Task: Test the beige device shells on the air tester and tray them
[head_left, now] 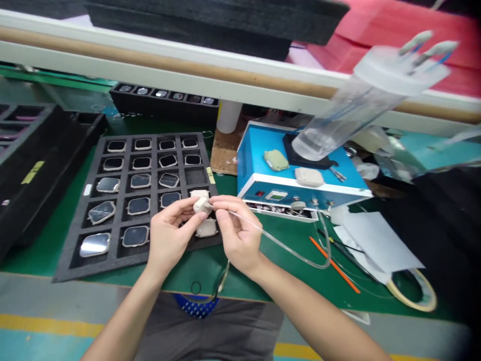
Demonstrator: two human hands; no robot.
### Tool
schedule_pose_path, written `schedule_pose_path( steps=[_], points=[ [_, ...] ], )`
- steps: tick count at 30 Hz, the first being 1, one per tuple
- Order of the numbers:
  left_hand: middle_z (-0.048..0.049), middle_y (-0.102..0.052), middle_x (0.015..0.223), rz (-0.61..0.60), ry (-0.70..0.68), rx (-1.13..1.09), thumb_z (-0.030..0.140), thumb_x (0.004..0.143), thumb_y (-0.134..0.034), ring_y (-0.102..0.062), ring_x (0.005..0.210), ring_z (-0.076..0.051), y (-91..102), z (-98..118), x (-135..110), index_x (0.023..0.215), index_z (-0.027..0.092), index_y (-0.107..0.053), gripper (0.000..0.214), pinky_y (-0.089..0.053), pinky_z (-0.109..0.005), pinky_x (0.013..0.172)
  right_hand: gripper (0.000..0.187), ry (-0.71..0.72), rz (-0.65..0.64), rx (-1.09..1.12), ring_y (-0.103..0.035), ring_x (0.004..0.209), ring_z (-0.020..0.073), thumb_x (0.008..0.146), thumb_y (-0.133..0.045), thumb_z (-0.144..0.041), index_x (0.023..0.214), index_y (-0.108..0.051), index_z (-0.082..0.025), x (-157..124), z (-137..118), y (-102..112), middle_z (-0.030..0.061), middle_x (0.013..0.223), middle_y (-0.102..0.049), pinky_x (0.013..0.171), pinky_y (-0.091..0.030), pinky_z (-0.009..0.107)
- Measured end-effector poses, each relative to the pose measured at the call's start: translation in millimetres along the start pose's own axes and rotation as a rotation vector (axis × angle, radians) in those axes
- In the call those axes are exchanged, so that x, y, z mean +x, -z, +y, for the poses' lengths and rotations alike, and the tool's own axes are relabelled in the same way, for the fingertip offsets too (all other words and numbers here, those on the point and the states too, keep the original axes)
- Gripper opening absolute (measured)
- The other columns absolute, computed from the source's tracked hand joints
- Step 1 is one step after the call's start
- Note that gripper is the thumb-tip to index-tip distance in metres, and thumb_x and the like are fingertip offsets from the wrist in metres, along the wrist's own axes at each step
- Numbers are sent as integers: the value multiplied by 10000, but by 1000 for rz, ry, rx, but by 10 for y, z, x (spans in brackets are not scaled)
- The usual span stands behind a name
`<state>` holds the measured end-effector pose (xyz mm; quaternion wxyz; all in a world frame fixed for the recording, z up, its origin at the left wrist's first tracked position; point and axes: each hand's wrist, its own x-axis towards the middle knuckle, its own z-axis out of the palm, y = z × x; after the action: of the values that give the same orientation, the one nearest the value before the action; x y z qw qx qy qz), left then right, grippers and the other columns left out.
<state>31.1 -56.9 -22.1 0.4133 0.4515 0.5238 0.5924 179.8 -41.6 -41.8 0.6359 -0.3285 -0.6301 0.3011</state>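
My left hand (169, 235) pinches a small beige case (200, 205) above the front right corner of a black foam tray (128, 253). My right hand (235, 230) grips the end of a thin clear tube (285, 248) at the case's right side. The tube curves across the green mat to the front of a blue box-shaped machine (300, 183). Two more beige cases (206, 228) lie in the tray's right column under my hands. The other tray pockets hold several dark square parts with glossy faces (138, 205).
On the blue machine lie two beige cases (308, 176) and a clear cylinder (353, 108) tilted on a black pad. An orange pen (334, 265), white papers (376, 240) and a tape roll (413, 291) sit to the right. More black trays (33, 165) stand left and behind.
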Motion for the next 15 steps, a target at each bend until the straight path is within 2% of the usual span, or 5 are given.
schedule_pose_path(
  steps=[5, 15],
  points=[
    [-66, -846, 924, 13, -8, 11, 319, 691, -958, -795, 783, -193, -7, 22, 27, 1022, 176, -840, 379, -657, -247, 707, 148, 12, 12, 9, -751, 1037, 208, 1029, -605, -201, 1058, -744, -242, 37, -5, -18, 79, 1093, -782, 917, -645, 395],
    [-92, -848, 989, 10, 2, 28, 358, 698, -957, -810, 839, -223, -13, 42, 21, 1036, 169, -835, 406, -669, -280, 759, 161, 4, 6, 51, -754, 1044, 193, 1018, -611, -166, 1052, -751, -237, 52, -33, -22, 77, 1099, -777, 915, -642, 362]
  ],
)
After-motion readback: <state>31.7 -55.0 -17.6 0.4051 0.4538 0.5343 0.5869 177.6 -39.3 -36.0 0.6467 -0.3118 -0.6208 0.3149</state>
